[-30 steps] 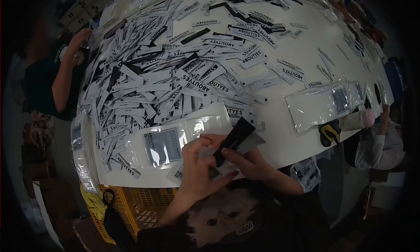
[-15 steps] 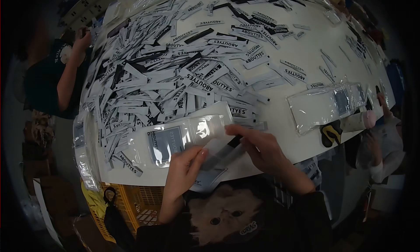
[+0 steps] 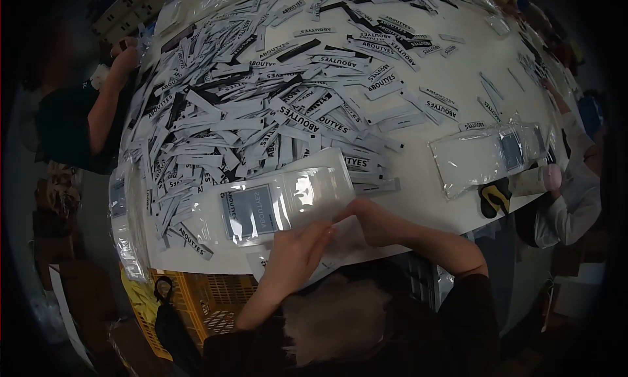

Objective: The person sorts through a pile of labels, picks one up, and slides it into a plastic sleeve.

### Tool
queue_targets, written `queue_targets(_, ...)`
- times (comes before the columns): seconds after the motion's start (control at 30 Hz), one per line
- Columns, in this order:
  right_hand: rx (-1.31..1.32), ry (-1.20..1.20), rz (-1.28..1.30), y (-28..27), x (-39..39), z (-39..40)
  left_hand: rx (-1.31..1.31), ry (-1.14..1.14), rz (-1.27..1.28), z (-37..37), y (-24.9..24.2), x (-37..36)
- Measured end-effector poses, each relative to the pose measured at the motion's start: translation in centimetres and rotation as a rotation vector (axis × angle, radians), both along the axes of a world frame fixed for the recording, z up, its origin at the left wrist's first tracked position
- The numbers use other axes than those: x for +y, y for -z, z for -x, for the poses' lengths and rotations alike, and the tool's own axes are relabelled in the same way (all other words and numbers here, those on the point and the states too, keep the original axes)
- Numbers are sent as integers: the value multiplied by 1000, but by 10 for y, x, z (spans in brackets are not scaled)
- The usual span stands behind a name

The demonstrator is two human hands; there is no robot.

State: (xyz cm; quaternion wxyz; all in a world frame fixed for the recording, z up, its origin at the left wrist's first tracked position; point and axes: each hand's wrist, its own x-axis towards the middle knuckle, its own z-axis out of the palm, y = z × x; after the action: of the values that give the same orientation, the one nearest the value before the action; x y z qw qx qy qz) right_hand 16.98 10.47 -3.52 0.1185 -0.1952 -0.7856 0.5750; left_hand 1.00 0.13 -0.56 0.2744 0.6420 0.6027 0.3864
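Near the table's front edge, my left hand (image 3: 297, 251) has its fingers closed on a pale clear pouch (image 3: 340, 243). My right hand (image 3: 376, 221) pinches the same pouch at its upper edge, close beside the left fingertips. Just beyond my hands lies a stack of clear plastic bags (image 3: 304, 190), with a grey-blue ABOUTYES packet (image 3: 250, 213) showing through. A large heap of white and black ABOUTYES sachets (image 3: 255, 125) spreads behind the bags. Part of the pouch is hidden by my hands.
More clear bags (image 3: 474, 158) lie at the right beside a pink-capped bottle (image 3: 540, 179) and a black-and-yellow object (image 3: 495, 198). A yellow crate (image 3: 190, 295) stands below the table's left front edge. People work at left and right, one reaching toward sachets at the far right.
Both my hands have come closer together around the pouch, the left moving right and up, the right moving left. The dark strip between them is out of sight. The person at right now reaches farther forward.
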Motion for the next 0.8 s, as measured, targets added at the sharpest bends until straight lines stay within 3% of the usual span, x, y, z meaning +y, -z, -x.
queue_targets(0.03, -64, -62, 113, 8, 4, 0, 3, 3, -2, 4, -4, 0)
queue_targets(0.1, -127, -122, 222, 9, 14, -5, -133, 58, 273, 17, -14, 1)
queue_targets(0.13, -119, -67, 432, 3, 21, -13, -133, 59, 268, 19, -13, 0)
queue_targets(0.17, -110, -10, 641, -4, 25, -18, -303, -43, 228, 20, -9, -3)
queue_targets(0.2, -110, -8, 634, -15, 19, -16, -475, -143, 186, 20, -6, -5)
queue_targets(0.23, 65, 132, 597, -28, 7, -12, -530, -169, 176, 19, -3, -4)
queue_targets(0.27, 243, 273, 557, -34, -3, -10, -529, -162, 172, 16, -3, -2)
queue_targets(0.3, 247, 282, 551, -33, -6, -11, -530, -87, 136, 10, -4, 0)
queue_targets(0.37, 69, 99, -88, -29, -9, -16, -530, 9, 92, 2, -4, 4)
queue_targets(0.47, 207, 195, -128, -34, -16, -20, -149, -61, -62, -5, -7, 0)
queue_targets(0.6, 191, 232, -187, -42, -9, -35, -104, -60, -129, -14, 9, 6)
queue_targets(0.7, 121, 165, -55, -57, -7, -61, -219, 72, -211, -24, 8, 15)
queue_targets(0.8, -38, 219, -117, -67, -12, -87, -19, 327, -312, -37, 24, 18)
